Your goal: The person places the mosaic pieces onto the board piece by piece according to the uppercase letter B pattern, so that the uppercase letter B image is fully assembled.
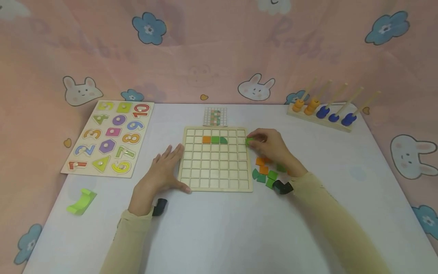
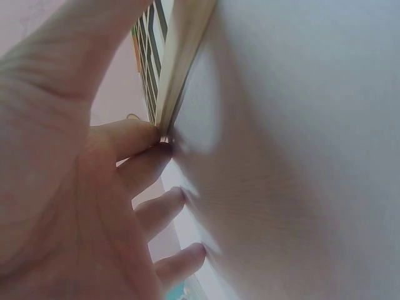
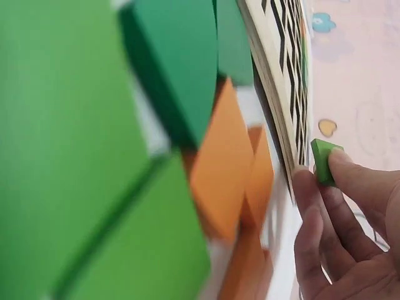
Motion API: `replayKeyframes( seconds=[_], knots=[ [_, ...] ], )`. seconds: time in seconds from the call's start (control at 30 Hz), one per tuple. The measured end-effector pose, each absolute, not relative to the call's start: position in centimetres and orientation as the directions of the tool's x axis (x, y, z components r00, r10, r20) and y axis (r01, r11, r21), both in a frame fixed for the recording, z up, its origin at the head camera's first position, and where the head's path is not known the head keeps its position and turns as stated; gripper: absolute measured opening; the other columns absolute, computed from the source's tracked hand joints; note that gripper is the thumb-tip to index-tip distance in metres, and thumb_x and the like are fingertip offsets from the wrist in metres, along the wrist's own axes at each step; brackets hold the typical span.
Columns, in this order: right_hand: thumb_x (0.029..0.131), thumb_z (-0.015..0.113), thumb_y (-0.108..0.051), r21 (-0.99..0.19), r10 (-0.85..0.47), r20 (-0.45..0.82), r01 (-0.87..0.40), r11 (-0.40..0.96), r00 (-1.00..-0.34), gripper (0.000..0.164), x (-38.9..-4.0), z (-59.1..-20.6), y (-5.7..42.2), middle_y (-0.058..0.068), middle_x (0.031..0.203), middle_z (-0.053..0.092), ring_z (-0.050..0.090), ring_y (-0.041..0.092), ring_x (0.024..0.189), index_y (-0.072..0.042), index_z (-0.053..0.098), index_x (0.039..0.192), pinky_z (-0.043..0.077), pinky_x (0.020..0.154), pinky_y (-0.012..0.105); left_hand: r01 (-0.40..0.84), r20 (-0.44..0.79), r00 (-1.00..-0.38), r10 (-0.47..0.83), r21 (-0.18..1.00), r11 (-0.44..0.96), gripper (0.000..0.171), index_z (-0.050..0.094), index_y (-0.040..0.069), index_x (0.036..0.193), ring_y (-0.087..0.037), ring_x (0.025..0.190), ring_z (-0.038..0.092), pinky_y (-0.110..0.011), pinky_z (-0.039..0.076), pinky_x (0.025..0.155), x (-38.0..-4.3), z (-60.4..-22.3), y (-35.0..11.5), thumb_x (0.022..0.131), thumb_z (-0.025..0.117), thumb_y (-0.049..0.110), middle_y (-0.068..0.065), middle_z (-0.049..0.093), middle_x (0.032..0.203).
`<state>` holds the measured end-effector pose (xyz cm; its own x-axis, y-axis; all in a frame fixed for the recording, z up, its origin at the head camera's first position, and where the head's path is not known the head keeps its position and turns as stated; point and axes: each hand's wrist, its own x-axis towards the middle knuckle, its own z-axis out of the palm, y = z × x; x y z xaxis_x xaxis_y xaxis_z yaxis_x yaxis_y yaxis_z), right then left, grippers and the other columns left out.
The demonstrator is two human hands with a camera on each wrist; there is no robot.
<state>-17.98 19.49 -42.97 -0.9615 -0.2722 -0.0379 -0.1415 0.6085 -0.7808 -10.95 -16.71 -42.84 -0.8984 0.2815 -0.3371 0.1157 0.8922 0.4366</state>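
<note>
A wooden grid board (image 1: 215, 164) lies flat before me, with an orange square tile (image 1: 207, 139), a green square tile (image 1: 215, 139) and a dark green rounded tile (image 1: 223, 140) side by side in its second row. My left hand (image 1: 158, 177) rests against the board's left edge, fingers spread and thumb at its near left corner. Between thumb and fingertips, my right hand (image 1: 273, 147) pinches a small light green tile (image 3: 324, 161) at the board's right edge. Loose orange tiles (image 1: 263, 169) and green tiles (image 1: 272, 175) lie just below that hand, partly hidden by its wrist.
A pattern card (image 1: 215, 117) lies behind the board. At the left is a number-and-shape puzzle (image 1: 113, 132), with a curved light green block (image 1: 82, 201) nearer me. A peg stand (image 1: 319, 118) with orange and blue beads stands at the back right.
</note>
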Motion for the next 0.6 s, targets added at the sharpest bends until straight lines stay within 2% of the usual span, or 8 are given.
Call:
replayKeyframes(
  seconds=[0.1,0.2,0.37,0.6],
  knots=[
    [0.102,0.072,-0.012,-0.799,-0.272,-0.014,-0.153,0.581,-0.962,0.020,-18.1,-43.2,18.0,0.015,0.119,0.077,0.065,0.026,0.098,-0.004,0.078,0.119,0.053,0.082,0.026,0.117,-0.336,-0.899,0.281,0.434,0.893,0.146,0.014,0.006,0.171,-0.039,0.167,0.003,-0.065,0.004,0.135,-11.0,-42.8,-16.7,0.061,0.102,0.045,-0.011,0.011,0.179],
    [0.101,0.072,-0.012,-0.818,-0.263,-0.008,-0.145,0.557,-0.965,0.018,-18.3,-43.4,16.4,0.015,0.117,0.078,0.067,0.027,0.099,-0.004,0.079,0.116,0.053,0.085,0.031,0.115,-0.336,-0.900,0.279,0.432,0.894,0.146,0.014,0.007,0.171,-0.038,0.167,0.003,-0.065,0.004,0.135,-11.0,-42.8,-16.7,0.061,0.102,0.045,-0.011,0.011,0.179],
    [0.099,0.075,-0.012,-0.838,-0.277,-0.020,-0.135,0.529,-0.961,0.013,-18.3,-43.5,13.9,0.014,0.105,0.079,0.068,0.025,0.093,-0.005,0.078,0.109,0.055,0.082,0.032,0.108,-0.339,-0.900,0.274,0.437,0.893,0.147,0.014,0.007,0.171,-0.038,0.167,0.002,-0.064,0.003,0.135,-11.0,-42.9,-16.6,0.060,0.103,0.044,-0.010,0.011,0.179],
    [0.095,0.079,-0.011,-0.862,-0.323,-0.022,-0.146,0.486,-0.946,0.007,-18.4,-43.6,11.1,0.009,0.094,0.075,0.060,0.018,0.084,-0.005,0.079,0.099,0.050,0.075,0.026,0.109,-0.342,-0.898,0.275,0.434,0.894,0.147,0.014,0.007,0.171,-0.038,0.167,0.002,-0.064,0.003,0.135,-11.0,-42.9,-16.7,0.060,0.103,0.045,-0.010,0.011,0.179]
  ],
)
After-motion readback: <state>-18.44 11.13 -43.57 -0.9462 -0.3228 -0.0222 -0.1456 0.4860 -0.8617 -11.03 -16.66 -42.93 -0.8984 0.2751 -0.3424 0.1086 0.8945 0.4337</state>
